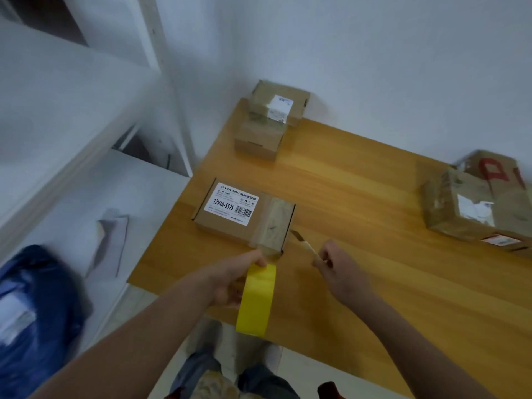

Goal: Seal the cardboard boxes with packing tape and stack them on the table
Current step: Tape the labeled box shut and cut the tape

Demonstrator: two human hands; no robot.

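Flat brown box (256, 226), white barcode label (231, 204), tape strip (275, 223) across 1 end.

We see both arms uncovered along all their visible length, from the lower edge of the view up to the left hand (230, 283) and the right hand (336, 269), which are bare as well. Between the arms we see the trousers (259, 381), of a blue-grey cloth that looks like denim, with a paler, yellowish worn patch on one leg. Beyond the trouser legs we make out a grey shoe (205, 334) and a lighter, almost white shoe (272, 355), but both are blurred and we cannot tell their form.
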